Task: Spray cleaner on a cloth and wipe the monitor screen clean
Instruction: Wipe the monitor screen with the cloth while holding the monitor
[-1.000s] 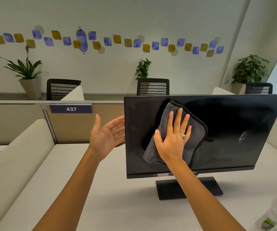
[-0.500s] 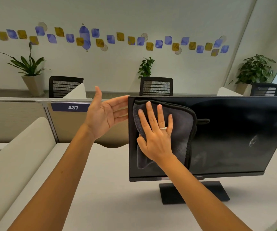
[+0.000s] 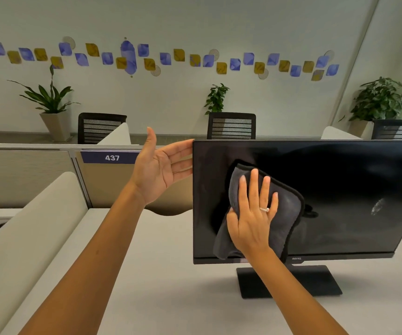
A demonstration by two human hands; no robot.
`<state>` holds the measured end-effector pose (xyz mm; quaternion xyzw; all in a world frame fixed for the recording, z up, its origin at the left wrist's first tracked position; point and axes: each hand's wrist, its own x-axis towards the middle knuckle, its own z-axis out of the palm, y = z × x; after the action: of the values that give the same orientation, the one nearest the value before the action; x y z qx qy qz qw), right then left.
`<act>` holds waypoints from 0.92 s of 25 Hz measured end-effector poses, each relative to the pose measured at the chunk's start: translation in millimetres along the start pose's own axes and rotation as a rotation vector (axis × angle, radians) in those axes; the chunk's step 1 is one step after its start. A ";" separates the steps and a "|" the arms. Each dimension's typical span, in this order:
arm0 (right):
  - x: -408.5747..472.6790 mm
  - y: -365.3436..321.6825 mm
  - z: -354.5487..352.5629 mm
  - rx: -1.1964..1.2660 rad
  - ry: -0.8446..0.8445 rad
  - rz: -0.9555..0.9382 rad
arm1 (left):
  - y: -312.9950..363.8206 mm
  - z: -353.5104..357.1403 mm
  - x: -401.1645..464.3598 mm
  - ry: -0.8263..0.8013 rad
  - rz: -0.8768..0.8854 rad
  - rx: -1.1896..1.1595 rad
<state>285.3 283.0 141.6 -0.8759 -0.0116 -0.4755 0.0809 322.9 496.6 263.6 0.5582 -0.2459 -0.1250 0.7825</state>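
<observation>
The right hand [image 3: 252, 223], fingers flat on the cloth [image 3: 284, 213], has slid down from the screen's [image 3: 340, 177] top-left corner; the smudge [image 3: 377, 206] remains. The left hand [image 3: 157, 172] stays open, bracing the edge.

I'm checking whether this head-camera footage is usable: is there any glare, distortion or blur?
Head view: sharp overall, with even, soft light; the dark monitor screen shows faint reflections and a whitish smear, no hard glare; wide-angle bending tilts the wall corner at right; the right hand and grey cloth are crisp.
</observation>
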 end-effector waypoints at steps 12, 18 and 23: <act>40.5 -51.0 0.8 0.068 0.048 -0.335 | -5.2 2.2 -8.1 -0.003 0.040 -0.032; -0.4 -37.2 12.7 0.009 -0.010 -0.377 | -8.3 1.9 -5.9 0.013 0.046 -0.014; 34.1 -54.0 3.5 0.043 0.061 -0.307 | -6.9 3.3 -6.4 0.001 0.050 -0.018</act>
<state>301.7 335.0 175.2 -0.8470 -0.1531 -0.5084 0.0261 316.2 494.5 256.4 0.5450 -0.2584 -0.1071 0.7904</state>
